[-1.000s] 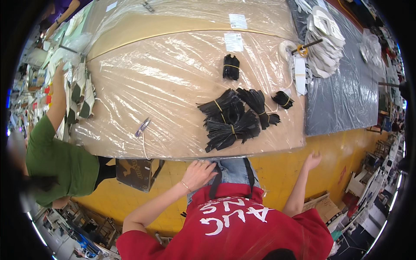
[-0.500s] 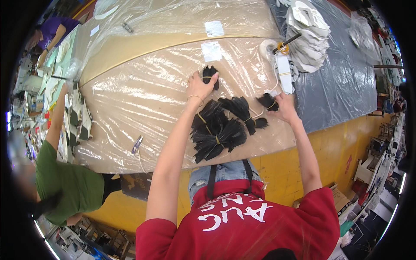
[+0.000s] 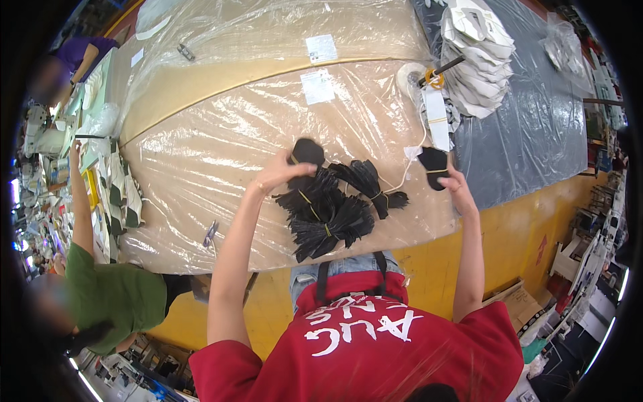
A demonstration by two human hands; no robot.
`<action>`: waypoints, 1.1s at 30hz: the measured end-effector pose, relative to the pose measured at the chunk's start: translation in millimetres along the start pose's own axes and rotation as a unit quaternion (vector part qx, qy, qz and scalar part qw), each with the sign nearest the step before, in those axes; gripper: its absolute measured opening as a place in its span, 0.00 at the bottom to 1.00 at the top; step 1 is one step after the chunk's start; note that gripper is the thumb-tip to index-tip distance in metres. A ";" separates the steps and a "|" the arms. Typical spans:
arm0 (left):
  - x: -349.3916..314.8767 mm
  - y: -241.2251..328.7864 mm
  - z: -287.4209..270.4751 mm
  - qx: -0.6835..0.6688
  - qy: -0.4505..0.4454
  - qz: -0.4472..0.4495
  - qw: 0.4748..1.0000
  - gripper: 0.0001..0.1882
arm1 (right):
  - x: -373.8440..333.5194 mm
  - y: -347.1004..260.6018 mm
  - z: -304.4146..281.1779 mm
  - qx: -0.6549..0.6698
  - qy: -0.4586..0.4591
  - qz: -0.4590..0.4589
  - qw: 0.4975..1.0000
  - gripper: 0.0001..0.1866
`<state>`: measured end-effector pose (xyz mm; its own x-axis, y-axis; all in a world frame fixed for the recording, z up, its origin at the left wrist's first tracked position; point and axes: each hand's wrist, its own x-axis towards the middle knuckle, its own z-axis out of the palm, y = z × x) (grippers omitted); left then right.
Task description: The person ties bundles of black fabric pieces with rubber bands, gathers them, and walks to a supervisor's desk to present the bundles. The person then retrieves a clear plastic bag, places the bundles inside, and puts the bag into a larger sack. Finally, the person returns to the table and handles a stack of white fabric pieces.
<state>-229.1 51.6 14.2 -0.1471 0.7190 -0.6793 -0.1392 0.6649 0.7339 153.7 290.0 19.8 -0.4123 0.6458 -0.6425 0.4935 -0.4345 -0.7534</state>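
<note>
My left hand (image 3: 276,173) is closed around a bundle of black cut pieces (image 3: 308,151) with a yellow band. That bundle touches the far edge of a loose pile of fanned black bundles (image 3: 333,229), each tied with a yellow band. One more fanned bundle (image 3: 365,179) lies on the pile's right side. Off to the right, my right hand (image 3: 459,191) pinches the near edge of a flatter black bundle (image 3: 433,159), also banded in yellow. A white tag (image 3: 412,153) on a pale cord lies close beside it.
Clear plastic sheeting (image 3: 221,167) covers the brown table. Thread snips (image 3: 210,234) lie at left. Beyond my right hand are a white strip (image 3: 437,120), a black rod (image 3: 442,71) with yellow bands and stacked white pieces (image 3: 474,63). A co-worker in green (image 3: 117,301) stands left.
My left hand has come nearer and slightly left with its bundle, beside the pile. My right hand has moved a little right and nearer; its bundle now shows its broad face.
</note>
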 end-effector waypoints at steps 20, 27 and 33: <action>-42.3 -63.3 57.3 0.351 0.036 0.049 0.934 0.70 | -18.1 3.3 168.3 -0.439 -0.074 -0.067 0.893 0.54; -64.3 -78.6 78.2 0.344 0.148 0.105 0.921 0.66 | -36.0 12.3 134.3 -0.289 -0.028 -0.093 0.953 0.42; -48.4 -92.2 60.1 0.278 0.068 0.096 0.953 0.75 | -135.2 38.4 70.3 0.281 -0.056 -0.060 0.956 0.35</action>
<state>-150.3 -32.3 -20.4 -0.2483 0.8309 -0.4979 0.4387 0.5547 0.7070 174.6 141.8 67.9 -0.5351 0.6541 -0.5346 -0.0389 -0.6512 -0.7579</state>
